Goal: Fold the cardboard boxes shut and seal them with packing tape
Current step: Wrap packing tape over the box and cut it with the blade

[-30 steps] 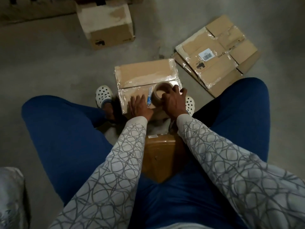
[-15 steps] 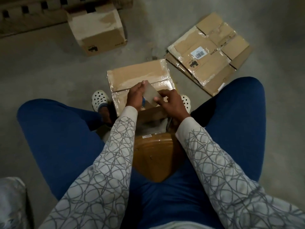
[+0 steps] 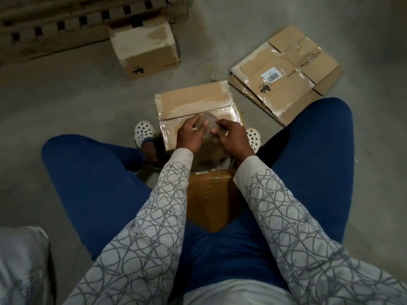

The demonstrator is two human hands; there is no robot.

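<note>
The left hand (image 3: pixel 189 137) and right hand (image 3: pixel 234 139) meet with wrists angled inward, each grip pinching the packing tape roll (image 3: pixel 208 126) just above the cardboard box (image 3: pixel 193 100), which stands on the floor (image 3: pixel 77 95) between the feet. Flattened boxes (image 3: pixel 286 78) lie near its right corner.

Dim light lay on a grey concrete floor (image 3: pixel 66 102); a slatted pallet (image 3: pixel 55 29) sat at eleven o'clock.

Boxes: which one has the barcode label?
The flattened box at upper right: a white barcode label sits on its top face. The middle box and the assembled box at top show none.
</note>
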